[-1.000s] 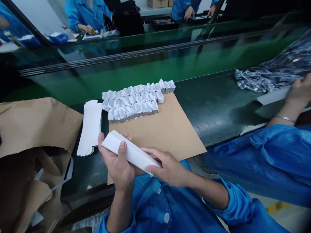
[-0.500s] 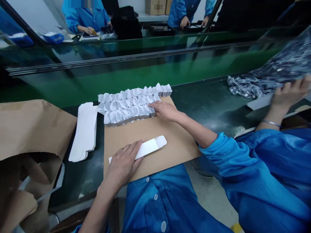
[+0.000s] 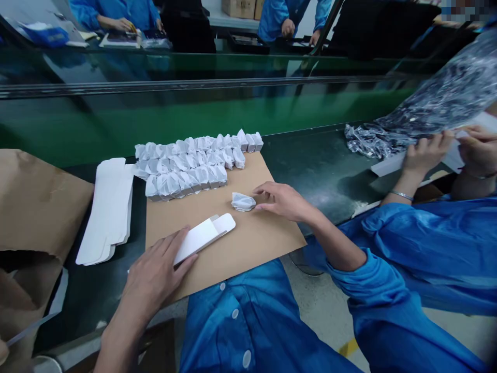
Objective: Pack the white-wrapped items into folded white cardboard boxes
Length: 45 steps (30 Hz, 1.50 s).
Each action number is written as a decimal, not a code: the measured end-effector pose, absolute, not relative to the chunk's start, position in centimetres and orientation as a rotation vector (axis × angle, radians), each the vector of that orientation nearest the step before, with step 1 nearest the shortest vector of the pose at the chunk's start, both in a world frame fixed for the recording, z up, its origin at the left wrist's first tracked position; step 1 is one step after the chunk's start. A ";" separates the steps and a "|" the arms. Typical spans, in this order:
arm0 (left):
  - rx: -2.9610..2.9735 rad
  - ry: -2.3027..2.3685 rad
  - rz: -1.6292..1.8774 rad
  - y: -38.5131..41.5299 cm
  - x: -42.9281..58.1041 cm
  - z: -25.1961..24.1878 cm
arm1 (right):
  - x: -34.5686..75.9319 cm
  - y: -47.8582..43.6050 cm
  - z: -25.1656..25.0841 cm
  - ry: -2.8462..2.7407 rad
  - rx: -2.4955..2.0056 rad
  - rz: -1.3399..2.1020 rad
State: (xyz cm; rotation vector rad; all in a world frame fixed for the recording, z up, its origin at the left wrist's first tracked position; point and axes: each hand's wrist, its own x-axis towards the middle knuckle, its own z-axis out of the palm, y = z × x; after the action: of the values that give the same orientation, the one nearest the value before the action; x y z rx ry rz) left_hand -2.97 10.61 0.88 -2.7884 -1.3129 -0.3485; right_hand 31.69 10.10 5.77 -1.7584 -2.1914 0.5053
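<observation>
1. The person's left hand [image 3: 153, 274] is lying open, fingers together and not clamped, across the near end of a folded white card carton [image 3: 204, 238], which is resting tilted on a flat brown cardboard sheet [image 3: 252, 243]
2. The person's right hand [image 3: 283, 201] is hovering open, fingers loosely curled, just beside a small white paper-wrapped bundle [image 3: 243, 202] that is sitting alone on the cardboard
3. Neat rows of matching white paper-wrapped bundles [image 3: 182, 168] are packing the far edge of the cardboard, and some are overhanging it
4. A stack of flat white card carton blanks [image 3: 108, 212] is lying on the dark green bench [image 3: 318, 166], left of the cardboard, beside crumpled brown kraft paper [image 3: 34, 202]
5. Another person's hand [image 3: 425, 155], wearing a metal bangle, and a second hand [image 3: 479, 150] are handling a white card sheet [image 3: 392, 165] near a crumpled clear plastic bag with dark print [image 3: 438, 98]
</observation>
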 end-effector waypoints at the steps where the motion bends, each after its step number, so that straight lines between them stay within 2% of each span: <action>1: -2.776 -1.323 -0.360 10.6 -3.2 1.0 | 31.1 10.2 5.2 -2.144 -1.766 0.471; 6: -2.723 -1.445 -0.430 10.1 -4.5 1.3 | 28.0 8.8 3.4 -2.271 -1.605 0.359; 11: -2.667 -1.589 -0.363 9.5 -5.5 1.5 | 29.4 7.4 3.8 -2.355 -1.501 0.217; 19: -2.692 -1.316 -0.521 9.3 -4.6 2.0 | 28.9 11.6 4.2 -2.324 -1.488 0.502; 24: -2.662 -1.279 -0.550 8.7 -4.0 2.2 | 26.6 8.6 6.6 -1.909 -1.570 0.194; 27: -2.636 -1.289 -0.607 8.4 -3.2 2.4 | 24.9 6.5 7.1 -2.094 -1.402 0.093; 32: -2.671 -1.200 -0.583 7.7 -2.0 2.5 | 25.2 6.5 6.6 -2.362 -1.310 0.308; 37: -2.696 -1.062 -0.646 7.1 -1.6 2.8 | 26.5 7.6 8.6 -2.523 -1.149 0.486; 41: -2.767 -1.042 -0.669 7.0 -2.0 2.9 | 25.9 7.2 9.2 -2.230 -1.133 0.882; 45: -2.799 -1.077 -0.725 6.9 -1.8 2.4 | 24.5 6.1 8.1 -1.908 -1.311 0.941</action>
State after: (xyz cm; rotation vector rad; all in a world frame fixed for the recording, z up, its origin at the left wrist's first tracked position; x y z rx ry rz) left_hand -1.81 6.86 2.45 -2.7993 -1.0768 -0.7247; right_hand 24.53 6.15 8.14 -1.3113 -1.9085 0.9406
